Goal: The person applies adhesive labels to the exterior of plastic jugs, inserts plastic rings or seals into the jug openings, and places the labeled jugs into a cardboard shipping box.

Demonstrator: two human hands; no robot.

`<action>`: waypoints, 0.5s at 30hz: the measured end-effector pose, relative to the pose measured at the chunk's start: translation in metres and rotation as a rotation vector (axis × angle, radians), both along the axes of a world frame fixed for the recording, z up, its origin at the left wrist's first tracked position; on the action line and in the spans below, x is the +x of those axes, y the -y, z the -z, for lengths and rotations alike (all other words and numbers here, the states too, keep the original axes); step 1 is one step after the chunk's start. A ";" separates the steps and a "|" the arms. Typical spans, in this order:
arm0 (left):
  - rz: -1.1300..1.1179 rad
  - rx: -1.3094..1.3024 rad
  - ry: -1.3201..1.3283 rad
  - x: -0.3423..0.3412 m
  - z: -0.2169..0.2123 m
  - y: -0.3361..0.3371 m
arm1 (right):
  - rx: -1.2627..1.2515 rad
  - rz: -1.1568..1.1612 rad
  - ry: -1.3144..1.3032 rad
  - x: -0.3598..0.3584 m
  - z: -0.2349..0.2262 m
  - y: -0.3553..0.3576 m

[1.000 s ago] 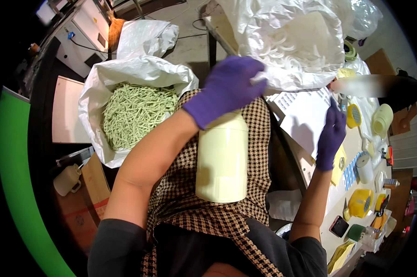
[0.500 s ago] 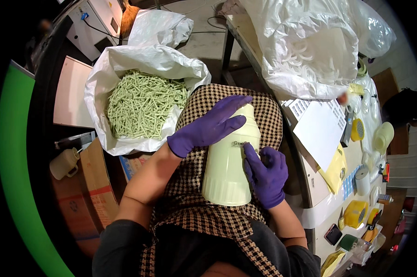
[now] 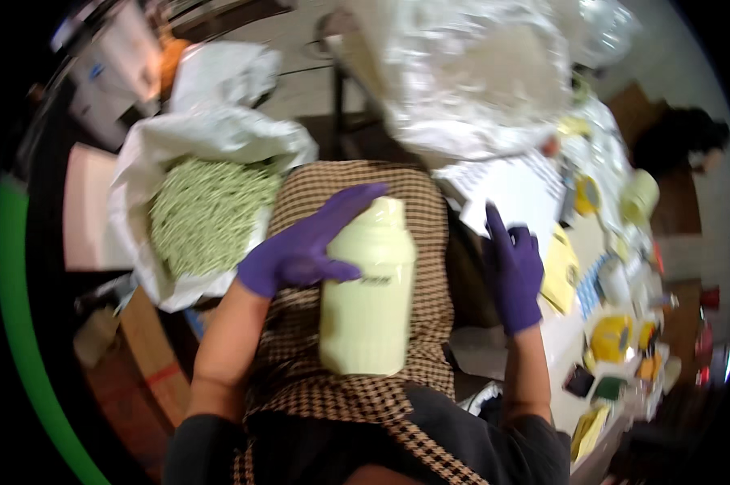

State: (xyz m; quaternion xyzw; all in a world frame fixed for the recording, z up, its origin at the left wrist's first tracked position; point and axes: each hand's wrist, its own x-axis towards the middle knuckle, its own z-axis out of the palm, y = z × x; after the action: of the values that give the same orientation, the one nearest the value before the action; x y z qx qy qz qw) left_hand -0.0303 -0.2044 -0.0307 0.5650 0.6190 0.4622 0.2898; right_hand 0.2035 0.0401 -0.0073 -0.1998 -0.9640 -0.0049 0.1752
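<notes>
The left hand, in a purple glove, lies on the upper part of a pale yellow-green plastic bottle. The fingers reach across the shoulder of the bottle toward its cap, and the thumb presses on the front, so this grip is closed around the bottle and holds it. The bottle stands upright in front of the person's body, over a brown checked apron on the lap. It is under and to the right of the left palm.

The right hand, also in a purple glove, is apart from the bottle, to its right. Its fingers are spread and point upward, and this grip holds nothing. It hangs near the edge of the surface, just beside a white sheet of paper and a yellow pad.

To the left of the bottle there is a big white bag, open, full of small light green pieces. A large clear plastic bag lies at the far end of the surface. On the right side of the surface stand several small yellow and white containers; they are blurred and I cannot tell what they are.
</notes>
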 end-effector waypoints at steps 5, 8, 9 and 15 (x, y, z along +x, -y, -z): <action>0.193 0.095 -0.058 0.033 -0.030 -0.044 | -0.819 -0.232 -0.238 0.006 -0.011 -0.005; 0.334 0.007 0.107 0.048 -0.043 -0.068 | -1.498 -0.321 -0.265 0.006 -0.001 0.008; 0.366 -0.045 0.273 0.054 -0.042 -0.071 | -1.603 -0.152 -0.225 0.006 0.003 0.005; -0.058 0.455 0.543 0.059 0.004 -0.037 | -1.307 0.124 -0.656 0.072 0.010 -0.050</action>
State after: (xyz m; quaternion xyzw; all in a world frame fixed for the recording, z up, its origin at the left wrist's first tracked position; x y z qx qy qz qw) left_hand 0.0288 -0.1671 -0.0346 0.4538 0.4164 0.7297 0.2971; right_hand 0.2751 0.0903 -0.0176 -0.3088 -0.6550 0.6213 0.2994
